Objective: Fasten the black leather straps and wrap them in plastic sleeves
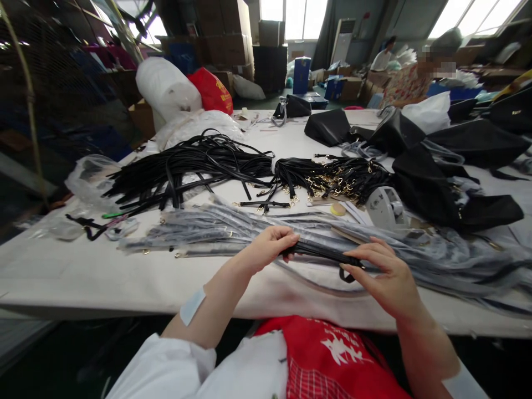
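Note:
A black strap (pixel 319 253) lies across the near edge of the white table (pixel 83 277), and both my hands grip it. My left hand (pixel 271 246) pinches its left end with fingers closed. My right hand (pixel 384 274) holds the right end, where the strap loops under my thumb. Just behind the strap lies a row of straps wrapped in clear plastic sleeves (pixel 199 230).
A heap of bare black straps (pixel 187 169) and a bunch with gold clasps (pixel 332 177) fill the table's middle. Black bags (pixel 440 188) lie at the right, a grey tape dispenser (pixel 386 208) beside them. Another person (pixel 415 77) sits at the far right. Plastic bags (pixel 89 177) sit left.

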A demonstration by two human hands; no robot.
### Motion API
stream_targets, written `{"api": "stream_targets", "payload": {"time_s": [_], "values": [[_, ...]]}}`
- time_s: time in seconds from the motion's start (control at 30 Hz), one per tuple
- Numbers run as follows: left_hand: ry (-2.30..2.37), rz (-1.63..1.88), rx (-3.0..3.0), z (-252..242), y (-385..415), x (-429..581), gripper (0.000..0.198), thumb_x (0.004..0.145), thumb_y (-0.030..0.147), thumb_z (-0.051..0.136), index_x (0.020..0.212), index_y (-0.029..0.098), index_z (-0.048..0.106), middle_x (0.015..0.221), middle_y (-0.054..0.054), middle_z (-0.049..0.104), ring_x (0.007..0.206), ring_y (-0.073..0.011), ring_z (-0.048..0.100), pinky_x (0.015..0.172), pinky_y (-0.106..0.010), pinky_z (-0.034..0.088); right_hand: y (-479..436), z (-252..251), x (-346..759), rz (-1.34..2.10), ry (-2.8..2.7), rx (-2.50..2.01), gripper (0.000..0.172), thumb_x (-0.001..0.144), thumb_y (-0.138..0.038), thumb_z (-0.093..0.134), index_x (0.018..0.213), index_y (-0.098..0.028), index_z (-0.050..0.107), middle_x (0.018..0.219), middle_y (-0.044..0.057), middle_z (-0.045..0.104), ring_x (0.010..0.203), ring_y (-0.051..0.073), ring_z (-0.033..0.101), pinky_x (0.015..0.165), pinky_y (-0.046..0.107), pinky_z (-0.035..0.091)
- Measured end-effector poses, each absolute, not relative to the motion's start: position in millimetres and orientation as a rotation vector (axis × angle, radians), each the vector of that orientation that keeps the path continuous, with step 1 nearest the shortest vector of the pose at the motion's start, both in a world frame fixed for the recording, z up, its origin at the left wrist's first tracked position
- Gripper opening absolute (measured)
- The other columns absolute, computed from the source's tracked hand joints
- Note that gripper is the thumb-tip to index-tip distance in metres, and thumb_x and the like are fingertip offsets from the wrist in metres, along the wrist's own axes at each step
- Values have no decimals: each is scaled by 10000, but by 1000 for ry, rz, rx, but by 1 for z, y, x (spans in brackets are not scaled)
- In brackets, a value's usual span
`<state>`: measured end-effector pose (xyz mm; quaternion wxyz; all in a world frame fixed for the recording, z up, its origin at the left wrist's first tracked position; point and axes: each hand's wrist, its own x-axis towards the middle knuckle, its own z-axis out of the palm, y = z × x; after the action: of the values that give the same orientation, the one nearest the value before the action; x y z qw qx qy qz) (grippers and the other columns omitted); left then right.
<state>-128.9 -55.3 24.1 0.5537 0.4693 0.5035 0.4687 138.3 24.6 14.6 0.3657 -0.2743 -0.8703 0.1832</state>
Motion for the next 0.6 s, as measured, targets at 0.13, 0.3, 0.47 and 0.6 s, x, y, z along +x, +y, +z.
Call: {"api": "stream_targets", "payload": {"time_s": [0.13,0.3,0.47,0.6], "values": [[1280,1035,1318,23,-54,-114,461,856,551,568,615,168,478,508,41,481,469,-72,412,465,-202,310,19,21,127,971,-2413,-682,227,870,-303,642,1080,-217,643,1025,65,702,915,220,650,879,369,502],[1192,907,1630,26,-57,-98,266,828,411,658,801,158,582,722,2,612,631,-95,511,563,-199,389,10,18,111,1601,-2438,-627,343,999,-420,394,933,-185,635,709,14,636,542,124,527,465,215,407],[1213,643,1805,28,-60,-114,188,779,294,722,907,163,682,775,-6,669,659,-109,556,587,-198,401,18,10,116,1282,-2388,-815,471,1002,-480,349,780,-181,638,632,-3,559,568,136,492,499,225,371],[1211,528,1722,27,-59,-118,224,894,348,589,857,151,689,651,13,646,517,-81,517,507,-185,359,20,7,116,1064,-2410,-908,513,972,-519,404,656,-181,627,606,3,593,579,155,536,537,237,380]]}}
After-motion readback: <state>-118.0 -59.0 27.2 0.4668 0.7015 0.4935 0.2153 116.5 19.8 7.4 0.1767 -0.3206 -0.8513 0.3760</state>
